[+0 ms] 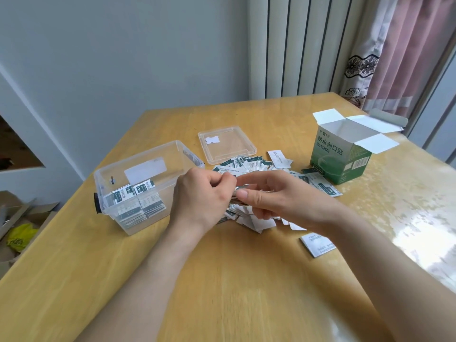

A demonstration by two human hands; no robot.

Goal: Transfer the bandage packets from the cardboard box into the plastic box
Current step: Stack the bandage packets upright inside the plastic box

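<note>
Both hands are working just right of the plastic box, which is sitting near the counter left edge. The left hand and right hand are each pinching with a closed grip on a stack of bandage packets. More packets are lying loose behind them, toward the open cardboard box, with bare counter lying nearest the camera

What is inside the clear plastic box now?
The plastic box holds bandage packets stacked in rows at its near end. The far part looks bare. A white label on its wall hides a little behind it.
</note>
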